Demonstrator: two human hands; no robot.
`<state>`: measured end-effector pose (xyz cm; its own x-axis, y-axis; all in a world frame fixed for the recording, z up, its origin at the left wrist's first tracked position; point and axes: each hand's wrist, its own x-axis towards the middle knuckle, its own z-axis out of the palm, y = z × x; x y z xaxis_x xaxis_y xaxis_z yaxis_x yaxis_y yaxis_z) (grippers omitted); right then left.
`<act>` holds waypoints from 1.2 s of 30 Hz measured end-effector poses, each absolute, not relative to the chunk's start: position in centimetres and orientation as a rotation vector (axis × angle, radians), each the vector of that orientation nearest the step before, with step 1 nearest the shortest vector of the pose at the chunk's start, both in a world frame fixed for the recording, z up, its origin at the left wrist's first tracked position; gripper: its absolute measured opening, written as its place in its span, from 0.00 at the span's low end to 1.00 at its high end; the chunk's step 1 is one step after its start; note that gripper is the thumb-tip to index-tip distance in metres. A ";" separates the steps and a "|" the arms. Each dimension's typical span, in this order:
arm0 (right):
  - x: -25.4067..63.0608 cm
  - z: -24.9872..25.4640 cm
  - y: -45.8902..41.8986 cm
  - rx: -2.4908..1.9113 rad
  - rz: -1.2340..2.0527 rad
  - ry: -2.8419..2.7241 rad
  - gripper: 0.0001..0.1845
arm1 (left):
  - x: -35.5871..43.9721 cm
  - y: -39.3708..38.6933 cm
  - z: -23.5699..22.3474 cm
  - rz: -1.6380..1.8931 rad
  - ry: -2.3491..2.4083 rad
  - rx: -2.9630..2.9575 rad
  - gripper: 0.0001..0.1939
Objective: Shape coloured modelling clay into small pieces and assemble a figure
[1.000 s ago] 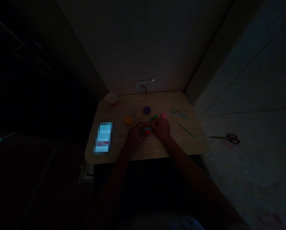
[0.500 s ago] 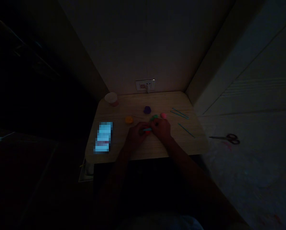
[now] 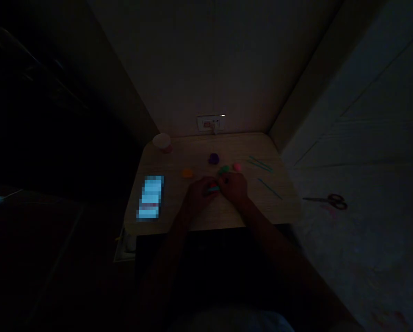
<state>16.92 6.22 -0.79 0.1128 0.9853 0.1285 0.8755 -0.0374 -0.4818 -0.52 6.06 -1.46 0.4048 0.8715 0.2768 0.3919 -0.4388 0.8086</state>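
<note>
Close together over the table's middle, my left hand point(image 3: 198, 194) and my right hand point(image 3: 234, 186) are both closed. A small red lump, perhaps modelling clay point(image 3: 212, 184), shows at my left fingertips. Along it lies a short blue-green strip point(image 3: 213, 189), its right end at my right fingers. The dim light hides the exact grip. Just beyond my right hand sits a green lump point(image 3: 223, 169), with a pink lump point(image 3: 237, 167) beside it. A purple lump point(image 3: 214, 158) lies farther back, and an orange one point(image 3: 187, 173) to the left.
A lit phone point(image 3: 151, 197) lies at the left of the wooden table point(image 3: 179, 220). A pale cup point(image 3: 162, 142) stands at the back left corner. Thin blue-green sticks point(image 3: 260, 163) rest on the right side. Scissors point(image 3: 331, 200) lie beyond the right edge. A wall socket point(image 3: 210, 123) is behind.
The red lump now shows above the blue-green strip rather than below it, as my fingers have shifted slightly. Both hands stay in nearly the same place.
</note>
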 end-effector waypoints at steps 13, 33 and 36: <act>16.8 -0.6 6.2 -1.958 0.353 -1.764 0.16 | -0.4 6.1 -1.8 0.948 1.095 1.865 0.19; 16.5 -0.1 5.7 -1.973 0.323 -1.882 0.16 | -0.5 6.0 -1.8 0.931 1.122 1.913 0.19; 16.3 0.0 5.4 -1.995 0.289 -1.890 0.16 | -0.4 5.9 -1.6 0.923 1.150 1.907 0.19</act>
